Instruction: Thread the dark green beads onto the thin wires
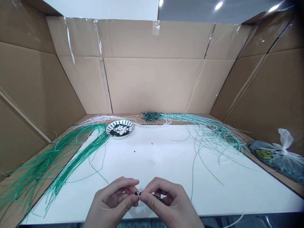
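Observation:
In the head view my right hand (169,199) pinches a short strand of black and white beads (158,198) between thumb and forefinger, and part of it shows under the curled fingers. The strand's black-tipped end (137,193) sticks out to the left, at the thumb tip of my left hand (116,199). My left thumb and a finger behind it close on that end, while the left forefinger is raised above it. Both hands are held close together over the front edge of the white table. Fingers hide most of the strand.
A striped plate (120,128) holds small black beads. Green strands (78,155) spread at the left. A bundle of green and white wires (201,123) lies at the back right. Two dark beads dot the white table (161,164). A tied plastic bag (280,155) sits right; cardboard walls (152,85) surround.

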Available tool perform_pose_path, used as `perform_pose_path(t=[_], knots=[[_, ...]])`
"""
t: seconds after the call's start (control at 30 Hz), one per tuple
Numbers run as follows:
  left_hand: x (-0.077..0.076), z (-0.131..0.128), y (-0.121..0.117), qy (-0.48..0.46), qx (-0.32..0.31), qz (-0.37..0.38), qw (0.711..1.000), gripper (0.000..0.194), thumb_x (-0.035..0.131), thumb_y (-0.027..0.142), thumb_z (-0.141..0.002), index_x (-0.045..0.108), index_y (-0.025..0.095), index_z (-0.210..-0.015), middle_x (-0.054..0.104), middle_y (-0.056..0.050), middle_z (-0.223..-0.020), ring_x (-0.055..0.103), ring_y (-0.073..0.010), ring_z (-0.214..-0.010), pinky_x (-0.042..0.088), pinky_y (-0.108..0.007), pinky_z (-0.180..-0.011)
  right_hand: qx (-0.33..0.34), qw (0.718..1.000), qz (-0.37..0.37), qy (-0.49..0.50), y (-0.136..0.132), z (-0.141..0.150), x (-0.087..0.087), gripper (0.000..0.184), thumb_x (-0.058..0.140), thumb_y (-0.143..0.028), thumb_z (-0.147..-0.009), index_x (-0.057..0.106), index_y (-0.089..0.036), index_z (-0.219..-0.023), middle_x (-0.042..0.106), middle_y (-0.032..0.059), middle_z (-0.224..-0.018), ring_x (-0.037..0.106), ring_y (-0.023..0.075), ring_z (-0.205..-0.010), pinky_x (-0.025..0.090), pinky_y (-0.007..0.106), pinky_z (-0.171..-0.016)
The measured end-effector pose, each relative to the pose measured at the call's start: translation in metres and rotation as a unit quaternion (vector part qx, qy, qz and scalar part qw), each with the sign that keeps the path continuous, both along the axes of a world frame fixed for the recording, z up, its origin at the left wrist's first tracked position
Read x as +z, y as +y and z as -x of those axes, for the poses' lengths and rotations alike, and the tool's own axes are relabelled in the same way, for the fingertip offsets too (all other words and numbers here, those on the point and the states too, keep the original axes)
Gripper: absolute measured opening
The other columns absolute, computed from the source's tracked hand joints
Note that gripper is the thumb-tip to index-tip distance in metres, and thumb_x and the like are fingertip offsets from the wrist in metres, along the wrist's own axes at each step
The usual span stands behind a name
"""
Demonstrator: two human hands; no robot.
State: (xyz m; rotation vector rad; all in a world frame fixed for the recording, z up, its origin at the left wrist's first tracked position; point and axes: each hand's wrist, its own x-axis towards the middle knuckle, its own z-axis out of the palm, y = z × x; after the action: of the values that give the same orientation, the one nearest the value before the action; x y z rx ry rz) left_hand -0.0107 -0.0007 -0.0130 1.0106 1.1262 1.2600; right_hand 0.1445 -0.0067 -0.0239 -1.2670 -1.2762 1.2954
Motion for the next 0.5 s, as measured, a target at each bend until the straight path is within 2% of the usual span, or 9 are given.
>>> perform_pose_path(t=[0.07,0.13,0.23,0.5], knots=[[0.0005,-0.0006,-0.0003,-0.005,0.009,-0.006,1.0,0.03,0.095,0.046,-0.047,0.081,0.025,-0.063,0.069,0.0,-0.063,0.062,-0.0157,-0.061,0.053,-0.021,-0.057,0.0,1.0,0.002,-0.004,-0.0002,-0.0003,-0.0007,0.032,0.076,-0.052,-0.073,0.078,-0.019,-0.07,0.064,0.0035,-0.068,0.051,0.0196,-0.07,0.033,0.029,-0.06],[0.0004,-0.0003,-0.0002,-0.002,-0.001,-0.023,1.0,0.027,0.094,0.043,-0.052,0.078,0.023,-0.059,0.066,0.001,-0.061,0.06,-0.0141,-0.059,0.051,-0.02,-0.056,0.002,1.0,0.003,-0.004,-0.0004,-0.0003,-0.0006,0.033,0.077,-0.052,-0.072,0.078,-0.019,-0.07,0.064,0.0035,-0.068,0.051,0.0194,-0.07,0.033,0.029,-0.059],[-0.0009,0.0006,0.0005,0.009,-0.027,-0.03,0.999,0.021,0.09,0.038,-0.061,0.077,0.021,-0.061,0.063,0.002,-0.06,0.057,-0.0136,-0.058,0.05,-0.021,-0.057,0.006,1.0,0.003,-0.003,-0.0005,-0.0007,-0.0003,0.032,0.077,-0.051,-0.073,0.078,-0.019,-0.07,0.065,0.0036,-0.068,0.051,0.0195,-0.07,0.033,0.029,-0.059],[-0.0041,0.0018,0.0018,0.031,-0.041,-0.044,0.998,0.009,0.084,0.024,-0.066,0.077,0.022,-0.061,0.063,0.002,-0.062,0.059,-0.0134,-0.06,0.048,-0.019,-0.057,-0.001,0.999,-0.019,0.032,-0.0005,-0.0001,0.0047,0.024,0.081,-0.044,-0.074,0.079,-0.02,-0.071,0.069,0.0041,-0.075,0.056,0.0198,-0.074,0.039,0.029,-0.065]])
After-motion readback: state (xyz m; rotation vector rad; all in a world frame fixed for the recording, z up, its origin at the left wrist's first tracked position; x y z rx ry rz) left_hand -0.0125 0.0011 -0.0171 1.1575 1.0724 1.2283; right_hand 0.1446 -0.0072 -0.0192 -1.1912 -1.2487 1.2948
